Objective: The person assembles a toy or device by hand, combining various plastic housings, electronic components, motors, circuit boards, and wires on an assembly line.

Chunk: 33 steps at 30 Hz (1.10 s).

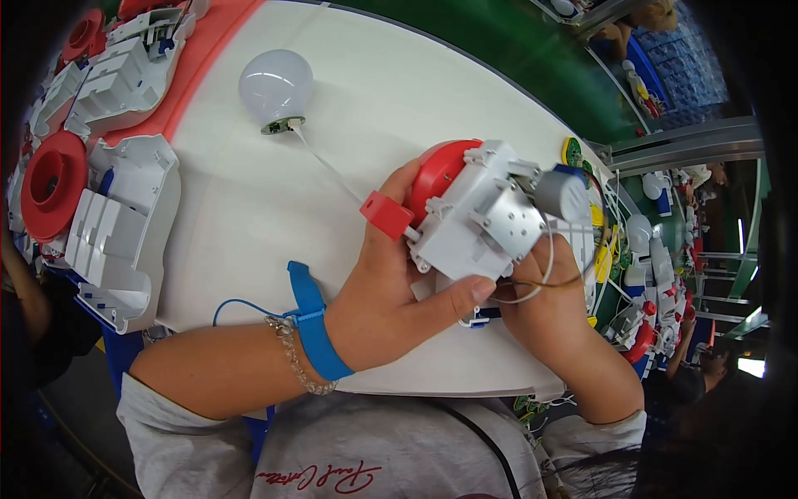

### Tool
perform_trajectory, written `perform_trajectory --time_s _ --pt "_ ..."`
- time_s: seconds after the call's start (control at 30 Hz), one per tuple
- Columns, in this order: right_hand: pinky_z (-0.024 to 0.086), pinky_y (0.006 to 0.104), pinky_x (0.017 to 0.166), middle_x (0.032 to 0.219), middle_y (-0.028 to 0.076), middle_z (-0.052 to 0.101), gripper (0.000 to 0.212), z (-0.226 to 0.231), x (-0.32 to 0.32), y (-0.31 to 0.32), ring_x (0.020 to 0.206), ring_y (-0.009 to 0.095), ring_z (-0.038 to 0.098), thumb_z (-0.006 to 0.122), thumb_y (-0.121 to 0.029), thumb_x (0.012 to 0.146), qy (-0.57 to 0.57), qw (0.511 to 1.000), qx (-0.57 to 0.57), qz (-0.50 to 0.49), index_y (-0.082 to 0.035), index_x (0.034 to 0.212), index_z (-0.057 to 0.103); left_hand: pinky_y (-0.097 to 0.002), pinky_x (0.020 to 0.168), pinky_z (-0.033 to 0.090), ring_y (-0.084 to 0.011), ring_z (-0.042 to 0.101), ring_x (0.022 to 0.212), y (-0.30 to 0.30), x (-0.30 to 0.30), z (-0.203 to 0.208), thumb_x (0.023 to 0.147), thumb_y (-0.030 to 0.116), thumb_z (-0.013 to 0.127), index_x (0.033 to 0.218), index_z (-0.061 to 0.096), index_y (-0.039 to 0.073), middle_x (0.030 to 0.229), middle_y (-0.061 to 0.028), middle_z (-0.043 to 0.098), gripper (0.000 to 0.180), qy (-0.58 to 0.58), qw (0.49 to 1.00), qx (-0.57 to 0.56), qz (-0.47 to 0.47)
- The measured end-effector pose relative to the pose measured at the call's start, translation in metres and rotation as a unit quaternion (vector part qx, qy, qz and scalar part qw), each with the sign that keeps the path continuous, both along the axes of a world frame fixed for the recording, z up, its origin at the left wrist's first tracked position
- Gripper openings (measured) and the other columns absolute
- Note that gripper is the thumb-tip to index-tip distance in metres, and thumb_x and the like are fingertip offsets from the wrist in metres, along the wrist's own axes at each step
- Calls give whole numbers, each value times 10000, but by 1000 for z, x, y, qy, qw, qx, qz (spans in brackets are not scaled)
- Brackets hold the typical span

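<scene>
My left hand (395,299) is wrapped round a white plastic motor assembly (465,224), its thumb along the near edge. A red round part (440,176) sits on the assembly's far left side, and a red block (386,214) sticks out on a short shaft. A metal plate and a silver motor (561,195) show at its right. My right hand (540,283) is under the right side of the assembly among thin wires; its fingertips are mostly hidden. A white cable runs from the assembly's left side to a frosted bulb-shaped dome (277,83) with a small circuit board at its base.
White housing shells (133,224) with red round parts (54,185) stand along the left, some on a red mat (212,41). Green circuit boards, yellow parts (611,249) and wires lie at the table's right edge. A blue wrist strap (316,324) with a cord circles my left wrist.
</scene>
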State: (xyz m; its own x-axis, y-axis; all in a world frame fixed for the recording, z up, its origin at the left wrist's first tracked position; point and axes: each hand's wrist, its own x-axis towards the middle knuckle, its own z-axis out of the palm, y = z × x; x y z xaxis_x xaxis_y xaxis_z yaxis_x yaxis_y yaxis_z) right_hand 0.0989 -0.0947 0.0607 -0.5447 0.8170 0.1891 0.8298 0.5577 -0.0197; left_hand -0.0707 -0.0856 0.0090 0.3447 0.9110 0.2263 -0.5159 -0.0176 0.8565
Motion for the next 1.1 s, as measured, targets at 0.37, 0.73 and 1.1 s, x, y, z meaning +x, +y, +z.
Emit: perform_trajectory --time_s 0.37,0.73,1.1 --pt "452 385 651 789 99 567 126 3 3 8 778 281 546 625 -40 613 -5 998 -69 4 -23 727 573 -354 958 363 -194 333 1201 -1 -2 5 792 50 620 1364 12 108 1299 -94 259 836 -18 997 -73 -32" --pt "458 397 685 858 153 578 143 0 -5 6 807 298 564 565 -59 704 249 944 -160 -148 1 832 587 -355 982 330 -216 344 1208 3 3 1 760 37 647 1356 84 65 1313 -133 294 820 -10 1000 -13 -6" --pt "419 309 643 822 128 590 289 49 53 -39 717 256 537 608 61 645 185 959 195 -90 9 929 596 -363 944 393 -230 386 1169 4 2 3 758 13 642 1333 98 57 1283 -148 290 793 56 995 36 68"
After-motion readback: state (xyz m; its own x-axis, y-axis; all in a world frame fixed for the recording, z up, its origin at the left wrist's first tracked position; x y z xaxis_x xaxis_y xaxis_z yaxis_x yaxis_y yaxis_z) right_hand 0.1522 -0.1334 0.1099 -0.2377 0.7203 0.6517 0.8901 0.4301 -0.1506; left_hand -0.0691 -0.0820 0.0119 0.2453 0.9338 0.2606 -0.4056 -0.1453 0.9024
